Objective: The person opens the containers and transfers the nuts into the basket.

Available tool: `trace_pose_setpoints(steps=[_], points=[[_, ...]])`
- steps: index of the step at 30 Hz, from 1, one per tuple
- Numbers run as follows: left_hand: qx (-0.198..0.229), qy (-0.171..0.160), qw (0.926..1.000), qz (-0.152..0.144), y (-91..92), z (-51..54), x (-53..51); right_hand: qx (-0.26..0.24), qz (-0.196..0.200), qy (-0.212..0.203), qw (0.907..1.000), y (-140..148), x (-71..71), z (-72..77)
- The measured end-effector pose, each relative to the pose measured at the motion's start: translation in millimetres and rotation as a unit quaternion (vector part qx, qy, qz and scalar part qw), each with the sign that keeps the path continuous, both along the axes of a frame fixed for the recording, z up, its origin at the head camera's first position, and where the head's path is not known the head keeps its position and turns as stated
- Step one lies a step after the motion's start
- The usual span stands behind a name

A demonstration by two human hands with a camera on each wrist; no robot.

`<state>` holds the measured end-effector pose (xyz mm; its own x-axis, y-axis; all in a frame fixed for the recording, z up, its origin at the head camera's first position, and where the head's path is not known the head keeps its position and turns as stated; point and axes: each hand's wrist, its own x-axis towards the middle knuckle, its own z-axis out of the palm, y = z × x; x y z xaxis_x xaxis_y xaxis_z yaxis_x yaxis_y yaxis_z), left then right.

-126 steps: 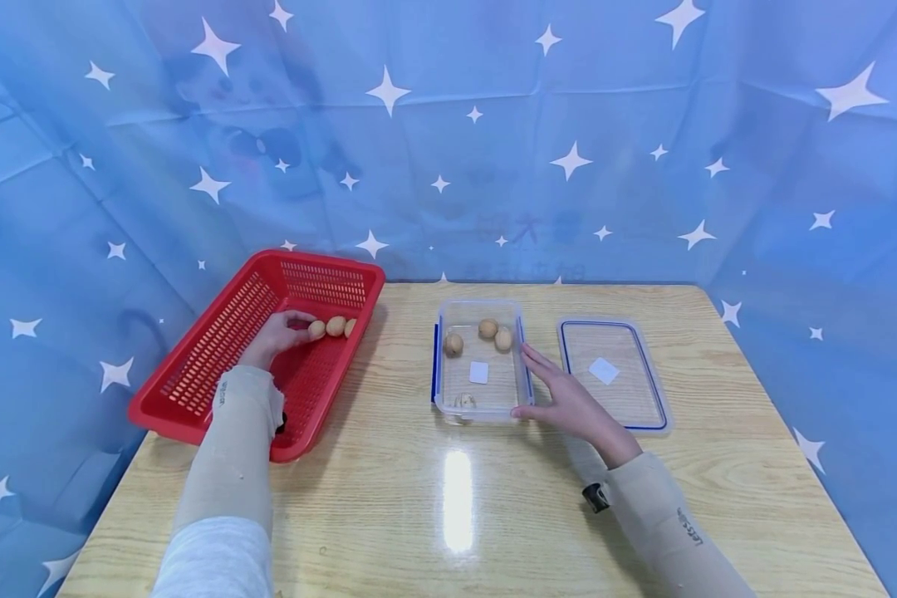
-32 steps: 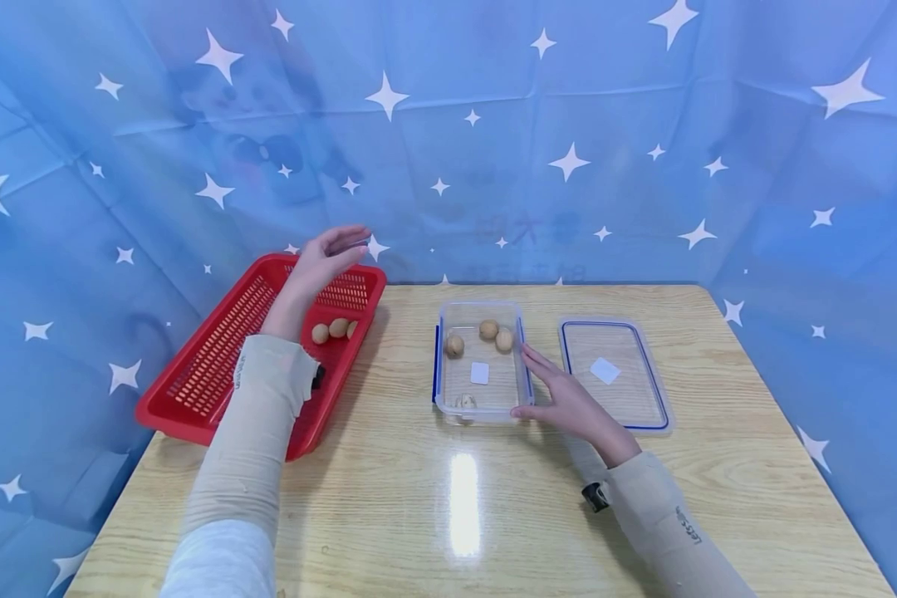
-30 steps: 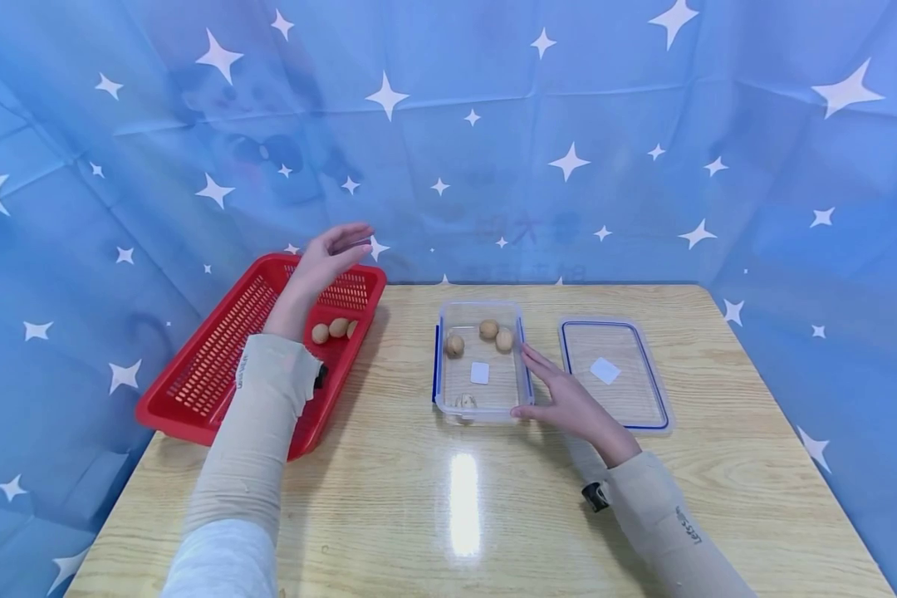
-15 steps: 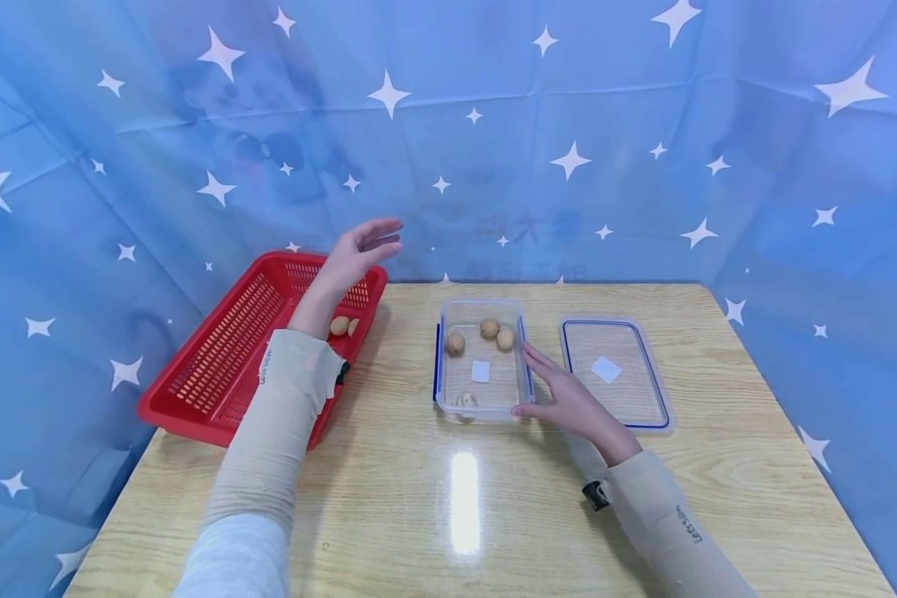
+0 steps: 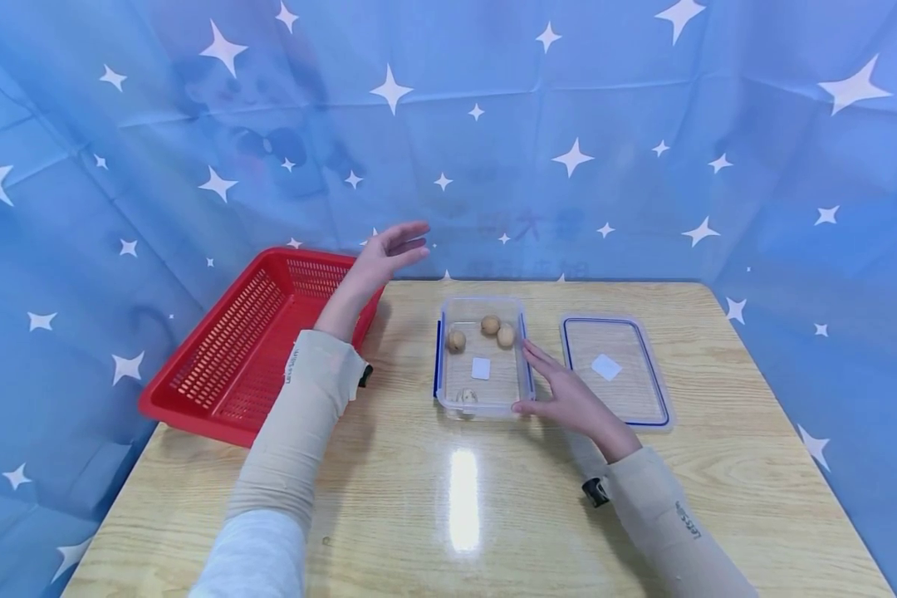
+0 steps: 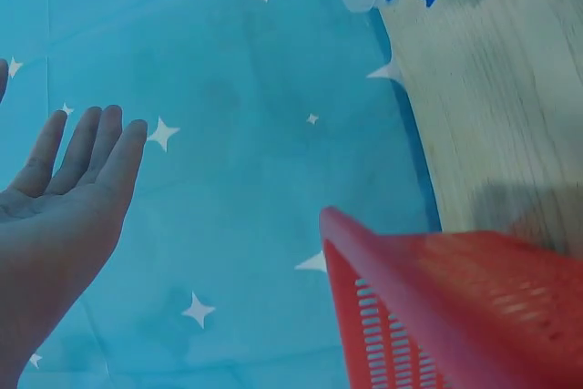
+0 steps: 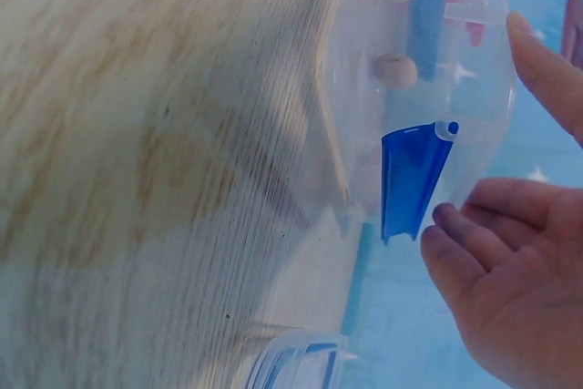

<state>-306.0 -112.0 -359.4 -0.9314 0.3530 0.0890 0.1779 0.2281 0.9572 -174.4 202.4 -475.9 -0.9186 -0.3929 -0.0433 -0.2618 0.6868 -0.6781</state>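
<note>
My left hand is raised over the right rim of the red plastic basket. In the left wrist view its fingers are extended and I see nothing in the palm. Brown round walnuts in the basket are hidden behind this hand and wrist. My right hand touches the right side of the clear plastic food box, fingertips along the wall and thumb at the near corner. Inside the lidless box sit a walnut at left and two walnuts at right; a blurred pale shape shows near the front.
The box's clear lid with a blue seal lies on the wooden table to the right of the box. A blue star-patterned curtain hangs behind and beside the table. The basket overhangs the table's left edge.
My left hand has risen out of the basket, from beside the walnuts there, and has moved right toward the box. The right hand and the box keep their places.
</note>
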Motion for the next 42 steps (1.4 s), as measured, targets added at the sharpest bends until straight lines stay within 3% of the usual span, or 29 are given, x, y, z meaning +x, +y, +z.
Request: trace_pose_setpoints(steps=[14, 42], points=[[0.006, 0.021, 0.9988, -0.043, 22.6, -23.1, 1.0, -0.001, -0.001, 0.004, 1.0, 0.2, -0.1, -0.2], [0.065, -0.073, 0.9912, -0.089, 71.6, -88.2, 6.7, -0.01, -0.003, -0.005, 0.9999, 1.0, -1.7, -2.6]])
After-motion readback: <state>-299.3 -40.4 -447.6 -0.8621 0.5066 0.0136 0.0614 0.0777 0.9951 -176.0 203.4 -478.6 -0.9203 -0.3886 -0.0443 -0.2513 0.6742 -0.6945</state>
